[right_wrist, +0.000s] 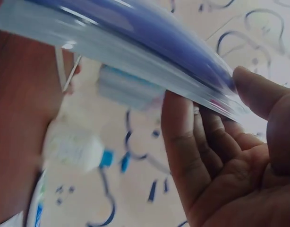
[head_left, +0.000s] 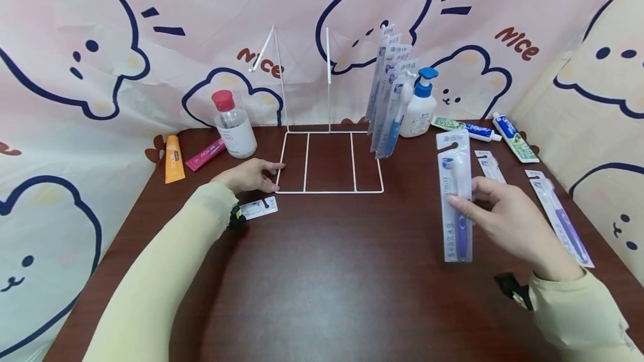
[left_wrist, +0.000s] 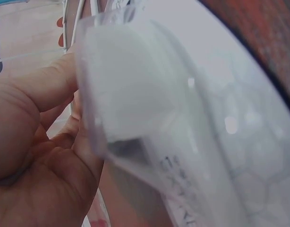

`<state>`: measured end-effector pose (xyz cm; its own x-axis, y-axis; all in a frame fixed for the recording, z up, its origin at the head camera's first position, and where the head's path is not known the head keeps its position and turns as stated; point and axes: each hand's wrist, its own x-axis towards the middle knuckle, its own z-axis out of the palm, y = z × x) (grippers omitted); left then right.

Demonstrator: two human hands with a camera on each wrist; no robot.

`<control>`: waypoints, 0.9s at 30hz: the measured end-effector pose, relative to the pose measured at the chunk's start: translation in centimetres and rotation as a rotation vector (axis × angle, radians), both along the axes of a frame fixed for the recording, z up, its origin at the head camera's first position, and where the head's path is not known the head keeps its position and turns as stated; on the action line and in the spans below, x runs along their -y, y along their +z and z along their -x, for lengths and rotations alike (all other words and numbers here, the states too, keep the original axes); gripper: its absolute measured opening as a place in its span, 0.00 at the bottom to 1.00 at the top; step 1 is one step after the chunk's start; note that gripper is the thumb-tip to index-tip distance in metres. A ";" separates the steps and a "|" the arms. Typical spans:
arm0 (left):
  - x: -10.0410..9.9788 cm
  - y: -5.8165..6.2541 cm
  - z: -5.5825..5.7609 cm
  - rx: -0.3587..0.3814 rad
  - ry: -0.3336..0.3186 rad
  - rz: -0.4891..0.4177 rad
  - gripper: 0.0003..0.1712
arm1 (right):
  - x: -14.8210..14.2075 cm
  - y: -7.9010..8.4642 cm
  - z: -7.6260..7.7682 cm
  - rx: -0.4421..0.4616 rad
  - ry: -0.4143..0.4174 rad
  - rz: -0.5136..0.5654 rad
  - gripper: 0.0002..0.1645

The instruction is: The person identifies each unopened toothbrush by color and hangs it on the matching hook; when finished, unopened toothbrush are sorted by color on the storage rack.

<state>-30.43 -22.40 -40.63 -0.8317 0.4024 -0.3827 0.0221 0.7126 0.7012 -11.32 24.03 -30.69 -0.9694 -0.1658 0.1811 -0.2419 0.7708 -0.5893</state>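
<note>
Packaged toothbrush [head_left: 454, 177], purple-handled, held nearly upright above the right part of the worktop [head_left: 312, 272], its bristle end uppermost and its printed card behind the clear cover. My right hand [head_left: 508, 222] grasps it by one long edge, the thumb across the front and the fingers behind; the right wrist view gives the purple handle close up. To the left stands a white wire rack [head_left: 329, 192], its base divided into three bays by two cross wires. My left hand [head_left: 251, 175] grasps no package: thumb and forefinger rest apart along the rack's left base wire. Overlapping toothbrush packs [head_left: 389, 99] hang upright at the rack's right side, the foremost with a blue handle. Just beside them is a white pump bottle [head_left: 418, 113] with a blue head. Farther right lie a first toothpaste tube [head_left: 465, 129], a second toothpaste tube [head_left: 515, 138], a partly hidden pack [head_left: 489, 166] behind my right hand and another purple toothbrush pack [head_left: 559, 219]. On the left, one more pack [head_left: 259, 208] lies partly covered by my wrist; beyond it are a red-capped clear bottle [head_left: 235, 133], a pink tube [head_left: 206, 154] and an orange tube [head_left: 174, 160]. A cartoon-printed cloth [head_left: 166, 82] encloses the worktop.
</note>
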 end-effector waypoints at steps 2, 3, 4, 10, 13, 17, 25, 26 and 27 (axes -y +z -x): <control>0.1 0.1 0.1 0.005 0.000 -0.014 0.42 | 1.5 0.4 -0.3 -0.032 0.024 0.019 0.16; 0.1 0.1 0.1 0.008 0.003 -0.017 0.42 | 2.2 0.6 -0.4 -0.039 0.037 0.032 0.16; 0.1 0.1 0.1 0.006 0.004 -0.016 0.42 | 3.0 0.7 -0.4 -0.038 0.050 0.050 0.16; 0.0 0.0 0.0 -0.001 0.009 0.011 0.42 | 6.6 1.0 0.5 -0.025 0.119 0.152 0.19; 0.0 0.0 0.0 -0.001 0.013 0.017 0.42 | 8.3 1.2 1.6 -0.032 0.141 0.199 0.20; 0.1 0.1 0.0 0.001 0.012 0.006 0.42 | 10.7 1.8 3.6 -0.067 0.170 0.249 0.20; 0.1 0.4 -0.3 0.000 -0.017 0.032 0.41 | 14.3 3.1 8.0 -0.084 0.204 0.322 0.21; 0.1 0.5 -0.3 -0.001 -0.017 0.036 0.41 | 14.6 3.2 8.4 -0.088 0.206 0.330 0.22; 0.1 0.5 -0.3 -0.006 -0.024 0.039 0.41 | 14.9 3.3 8.8 -0.090 0.206 0.336 0.22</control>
<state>-30.10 -22.49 -40.12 -0.8243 0.4069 -0.3937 0.0435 0.7389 0.6724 -20.10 9.14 -27.43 -0.8998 -0.2720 0.3410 -0.4334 0.4689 -0.7696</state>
